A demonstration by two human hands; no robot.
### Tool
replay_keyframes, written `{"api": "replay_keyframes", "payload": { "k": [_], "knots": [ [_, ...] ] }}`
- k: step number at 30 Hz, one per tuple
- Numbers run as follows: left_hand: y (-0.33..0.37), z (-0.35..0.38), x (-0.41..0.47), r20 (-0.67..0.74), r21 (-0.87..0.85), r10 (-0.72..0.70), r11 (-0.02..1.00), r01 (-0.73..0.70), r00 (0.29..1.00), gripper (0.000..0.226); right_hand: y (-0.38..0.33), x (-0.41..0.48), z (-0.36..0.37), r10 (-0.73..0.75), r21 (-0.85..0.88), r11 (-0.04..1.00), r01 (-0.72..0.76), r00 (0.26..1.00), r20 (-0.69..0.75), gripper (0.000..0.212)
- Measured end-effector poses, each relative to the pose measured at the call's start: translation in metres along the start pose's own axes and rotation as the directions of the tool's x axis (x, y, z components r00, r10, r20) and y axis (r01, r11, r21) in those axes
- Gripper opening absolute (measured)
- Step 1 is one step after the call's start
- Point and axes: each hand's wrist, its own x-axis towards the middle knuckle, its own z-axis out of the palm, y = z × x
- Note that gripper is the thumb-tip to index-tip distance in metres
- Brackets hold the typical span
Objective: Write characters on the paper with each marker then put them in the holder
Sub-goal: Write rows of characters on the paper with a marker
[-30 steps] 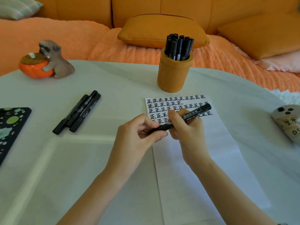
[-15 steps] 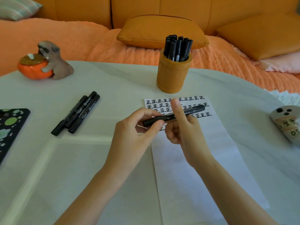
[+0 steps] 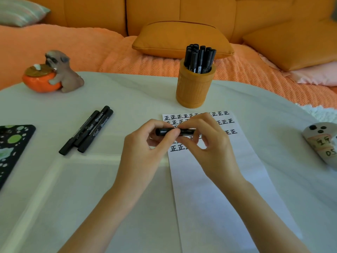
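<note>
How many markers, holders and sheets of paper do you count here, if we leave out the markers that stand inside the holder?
Markers lying on the table: 3
Marker held by left hand and right hand: 1
Holder: 1
Paper: 1
Total: 6

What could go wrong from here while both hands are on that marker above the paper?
1. The left hand and right hand grip the marker right over the written rows on the paper; an exposed tip might smear them.
2. The holder looks crowded, so pushing another marker in could jam or nudge it.
</note>
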Motion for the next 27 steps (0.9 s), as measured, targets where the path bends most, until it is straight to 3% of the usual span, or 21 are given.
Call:
{"api": "replay_keyframes", "payload": {
  "k": [6,12,15,18,22,27],
  "knots": [
    [0.004,0.0,0.001,0.007,-0.039,-0.027,0.999,0.027,1.0,0.021,0.006,0.01,0.0,-0.007,0.013,1.0,0.007,0.998,-0.055,0.012],
    [-0.003,-0.001,0.003,0.048,0.012,-0.053,0.999,0.053,0.997,0.011,0.01,0.064,-0.023,0.169,0.178,0.978,-0.111,0.921,-0.352,0.016],
    [-0.005,-0.001,0.003,0.062,0.054,-0.057,0.997,0.054,0.996,0.009,0.016,0.096,-0.03,0.151,0.199,0.978,-0.062,0.87,-0.469,0.021],
    [-0.005,-0.002,0.005,0.065,0.085,-0.07,0.994,0.065,0.995,0.009,0.021,0.121,-0.033,0.04,0.128,0.991,0.039,0.823,-0.566,0.037],
    [-0.008,-0.002,0.006,0.069,0.116,-0.078,0.991,0.07,0.995,0.009,0.033,0.139,-0.03,-0.06,0.019,0.996,0.086,0.819,-0.57,0.057],
    [-0.009,-0.004,0.007,0.066,0.134,-0.075,0.989,0.066,0.995,0.01,0.038,0.151,-0.026,-0.081,-0.019,0.996,0.084,0.841,-0.535,0.054]
  ]
}}
